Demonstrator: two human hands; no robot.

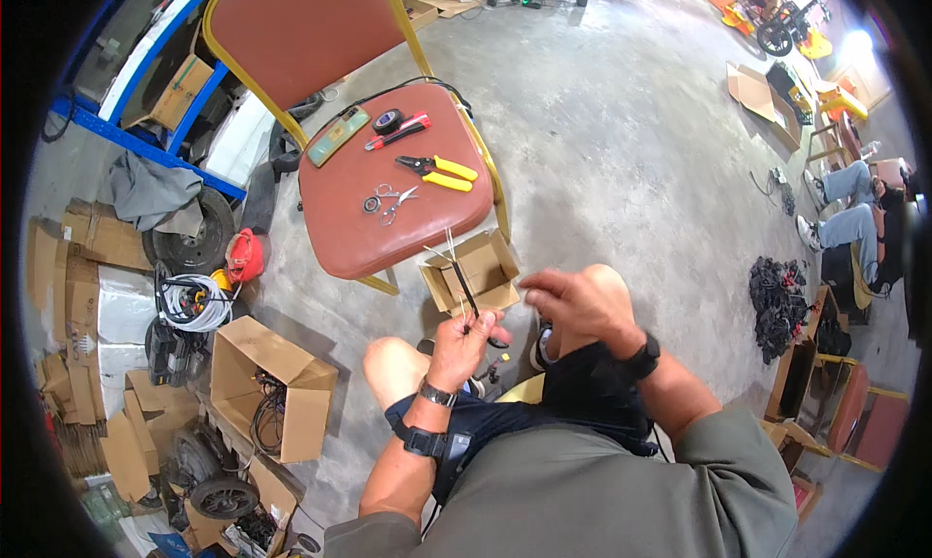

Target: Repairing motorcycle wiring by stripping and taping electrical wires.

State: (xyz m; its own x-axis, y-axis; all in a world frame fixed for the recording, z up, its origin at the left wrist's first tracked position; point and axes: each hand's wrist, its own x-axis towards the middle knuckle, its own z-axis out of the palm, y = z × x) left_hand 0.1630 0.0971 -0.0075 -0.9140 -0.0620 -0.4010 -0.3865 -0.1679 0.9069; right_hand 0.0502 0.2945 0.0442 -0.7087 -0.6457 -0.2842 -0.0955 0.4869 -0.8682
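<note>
Between the thumb and fingers of the left hand [456, 352], a black cable [464, 284] is being grasped firmly, its length pointing away from the body and its pale, thin wire ends [449, 243] spreading at the far tip. Just right of this grip, the right hand [587, 301] is hovering apart from the cable, its fingers loosely bending; it is blurring, so I cannot tell whether they are pinching anything. Directly beyond the grip, an open cardboard box [500, 254] is sitting on the floor under the cable. Farther beyond, a chair seat [340, 228] is supporting several things: nearest the grip, scissors [396, 204] are lying beside a small roll [371, 205]; behind them, wire strippers [447, 175] are resting with their 2 yellow handles pointing right. Farthest from the grip, a red-handled tool [398, 133] is lying against or just beside a black tape roll [387, 121], with a flat greenish rectangle [339, 138] resting to their left. Well left of the grip, a larger cardboard box [313, 383] is holding dark cords [267, 408].
</note>
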